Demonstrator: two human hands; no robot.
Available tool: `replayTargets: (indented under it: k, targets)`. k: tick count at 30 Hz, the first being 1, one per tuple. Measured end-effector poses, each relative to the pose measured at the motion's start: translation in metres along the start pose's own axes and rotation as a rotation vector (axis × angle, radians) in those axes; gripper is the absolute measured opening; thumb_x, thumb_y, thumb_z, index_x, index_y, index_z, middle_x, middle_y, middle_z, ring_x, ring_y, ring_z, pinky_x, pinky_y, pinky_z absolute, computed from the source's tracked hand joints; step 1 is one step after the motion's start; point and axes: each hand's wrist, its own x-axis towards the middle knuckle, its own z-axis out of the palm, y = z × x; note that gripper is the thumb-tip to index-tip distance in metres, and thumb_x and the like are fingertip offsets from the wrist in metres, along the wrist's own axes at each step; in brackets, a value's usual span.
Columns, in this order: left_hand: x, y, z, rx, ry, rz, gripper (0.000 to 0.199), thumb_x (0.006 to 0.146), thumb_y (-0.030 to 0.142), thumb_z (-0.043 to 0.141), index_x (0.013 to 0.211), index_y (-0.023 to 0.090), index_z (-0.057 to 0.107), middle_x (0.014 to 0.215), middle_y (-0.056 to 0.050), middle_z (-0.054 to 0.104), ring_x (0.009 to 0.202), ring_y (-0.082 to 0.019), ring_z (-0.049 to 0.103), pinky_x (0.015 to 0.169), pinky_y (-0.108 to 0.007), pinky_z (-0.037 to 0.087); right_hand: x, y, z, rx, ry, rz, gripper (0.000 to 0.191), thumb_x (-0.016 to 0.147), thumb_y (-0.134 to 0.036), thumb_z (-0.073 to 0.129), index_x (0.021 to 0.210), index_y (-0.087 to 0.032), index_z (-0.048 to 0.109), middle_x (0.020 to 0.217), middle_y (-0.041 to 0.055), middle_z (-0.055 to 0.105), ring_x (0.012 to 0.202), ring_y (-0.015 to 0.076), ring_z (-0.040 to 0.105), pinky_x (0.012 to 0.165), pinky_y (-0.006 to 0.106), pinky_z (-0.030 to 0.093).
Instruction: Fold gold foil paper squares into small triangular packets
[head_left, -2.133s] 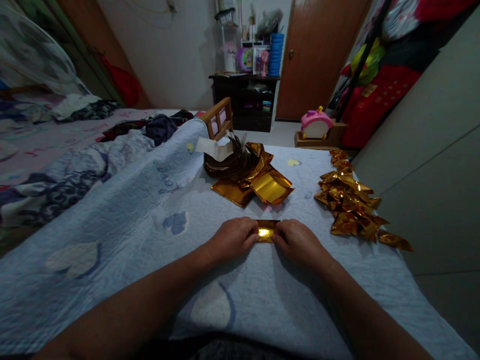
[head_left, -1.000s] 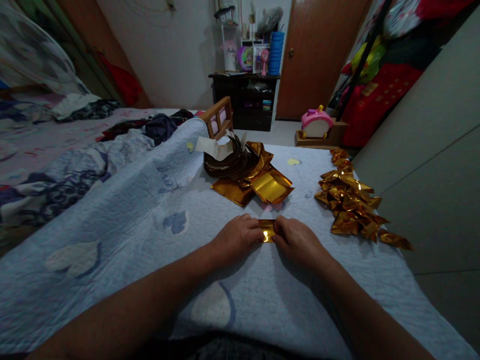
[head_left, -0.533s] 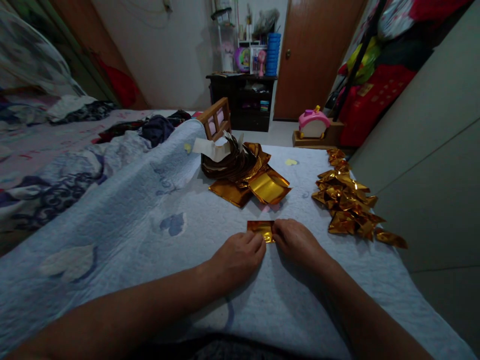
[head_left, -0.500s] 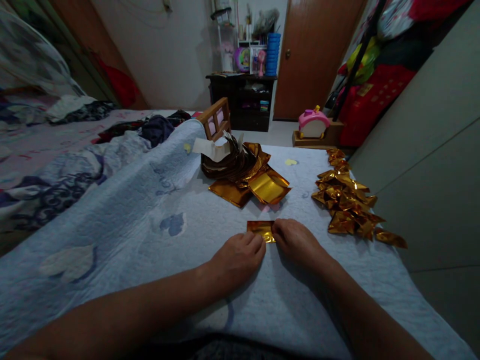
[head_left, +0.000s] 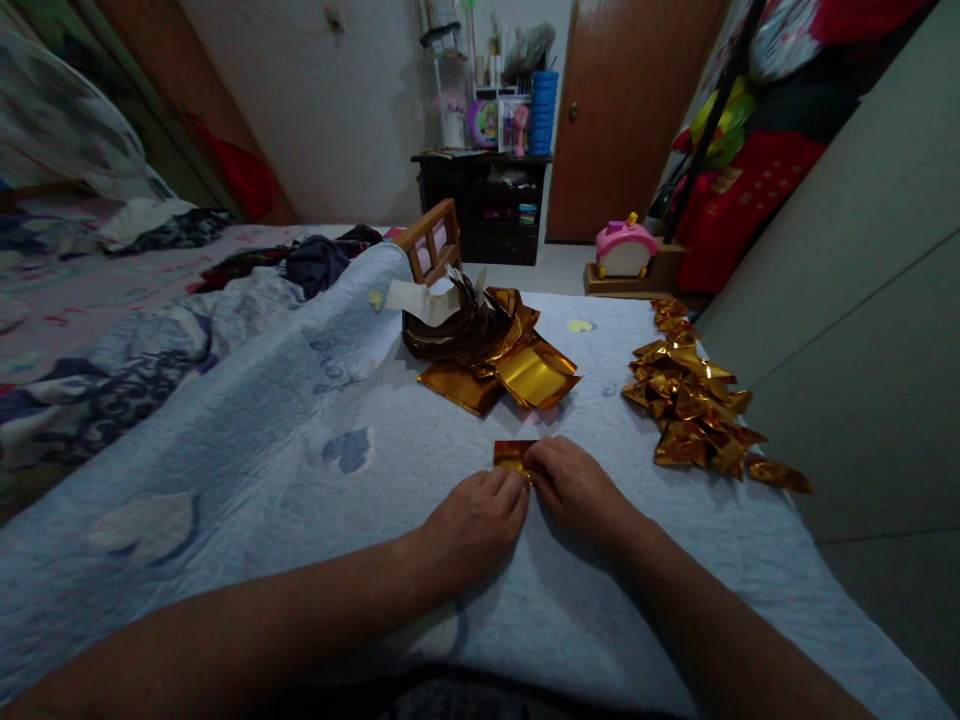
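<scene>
A small folded strip of gold foil paper [head_left: 510, 453] lies flat on the pale blue quilt [head_left: 405, 450] in front of me. My left hand [head_left: 480, 515] presses on its near edge, fingers curled together. On the strip's right part, my right hand [head_left: 574, 485] pinches with bent fingers and covers that end. The two hands nearly touch. Just beyond them sits a loose stack of gold foil sheets [head_left: 536, 372], some bent up to show dark and white sides. To the right is a heap of folded gold foil pieces [head_left: 686, 400].
The heap lies along the bed's right edge, near a pale cabinet panel [head_left: 862, 350]. A wooden rail [head_left: 431, 240] stands behind the stack. Rumpled clothes and bedding [head_left: 315, 262] are at left. Farther back are a dark shelf [head_left: 480, 200], a door [head_left: 607, 120] and a pink toy [head_left: 626, 245].
My right hand has moved left along the gold strip, closer to my left hand, and less of the strip shows. My left hand stays almost in place.
</scene>
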Motion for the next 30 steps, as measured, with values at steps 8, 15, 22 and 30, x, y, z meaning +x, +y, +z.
replayTargets:
  k: [8, 15, 22, 30]
  targets:
    - [-0.022, -0.004, 0.001, -0.023, 0.151, -0.014, 0.021, 0.097, 0.009, 0.046, 0.105, 0.011, 0.066, 0.104, -0.012, 0.074, 0.091, -0.023, 0.069, 0.078, -0.033, 0.061, 0.004, -0.005, 0.014, -0.14, 0.08, 0.108, 0.01, 0.092, -0.013, 0.05, 0.087, -0.019, 0.057, 0.084, 0.0058, 0.063, 0.08, 0.0209, 0.053, 0.074, 0.033, 0.035]
    - [-0.029, -0.004, 0.007, -0.071, 0.243, -0.069, 0.022, 0.096, 0.007, 0.044, 0.097, 0.011, 0.065, 0.099, -0.014, 0.073, 0.088, -0.024, 0.07, 0.073, -0.035, 0.062, 0.006, -0.018, 0.022, -0.288, 0.17, 0.126, 0.009, 0.093, -0.026, 0.057, 0.089, -0.018, 0.057, 0.085, 0.007, 0.064, 0.079, 0.0225, 0.054, 0.07, 0.035, 0.031]
    - [-0.023, -0.015, 0.006, -0.455, 0.215, -0.304, 0.022, 0.095, 0.013, 0.051, 0.115, 0.017, 0.06, 0.111, -0.011, 0.069, 0.103, -0.025, 0.064, 0.091, -0.041, 0.057, 0.004, -0.018, 0.02, -0.256, 0.16, 0.108, 0.01, 0.094, -0.028, 0.058, 0.092, -0.019, 0.057, 0.086, 0.0057, 0.062, 0.081, 0.0224, 0.054, 0.071, 0.034, 0.032]
    - [-0.004, -0.043, -0.001, -0.775, -0.018, -0.451, 0.006, 0.088, 0.022, 0.066, 0.093, 0.019, 0.064, 0.102, -0.005, 0.061, 0.097, -0.021, 0.059, 0.084, -0.033, 0.049, -0.002, -0.008, 0.015, -0.122, 0.113, 0.035, 0.003, 0.093, -0.019, 0.057, 0.089, -0.019, 0.057, 0.095, 0.0066, 0.058, 0.087, 0.0219, 0.054, 0.076, 0.034, 0.038]
